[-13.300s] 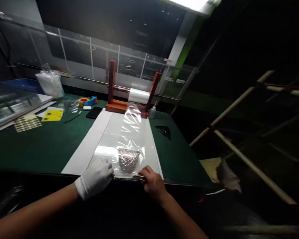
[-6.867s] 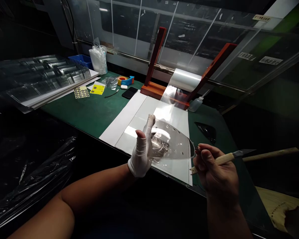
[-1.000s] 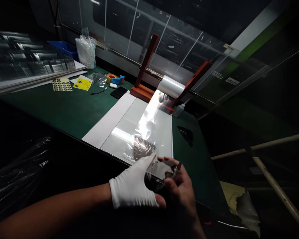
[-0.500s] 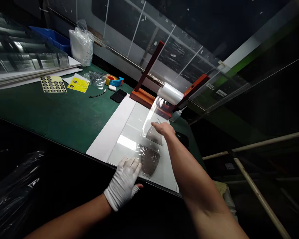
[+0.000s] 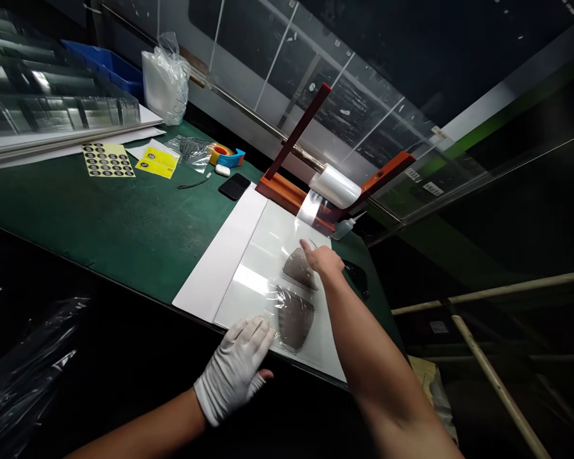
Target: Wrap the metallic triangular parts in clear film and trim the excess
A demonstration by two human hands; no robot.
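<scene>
Left hand [image 5: 239, 366], white-gloved, lay flat with fingers spread on clear film [image 5: 273, 298] at near edge of white board [image 5: 220, 255]. It sat just beside dark shield-shaped piece [image 5: 294, 325] under crinkled film. Right hand [image 5: 323, 258], bare, reached forward, fingertips on second dark piece [image 5: 300, 269] farther up board; pinching or only touching, could not tell. Film roll [image 5: 335, 186] sat on red wooden stand [image 5: 287, 191] beyond. Judged: near piece looked covered; second piece seemingly not yet wrapped.

— Green worktop [image 5: 124, 223], left to right?
— Sticker sheet [image 5: 108, 159], yellow labels [image 5: 157, 162], tape dispenser [image 5: 226, 155], black phone [image 5: 235, 186]; then white sheet [image 5: 224, 255] at the near edge, red wooden stand [image 5: 287, 191] beyond it.
</scene>
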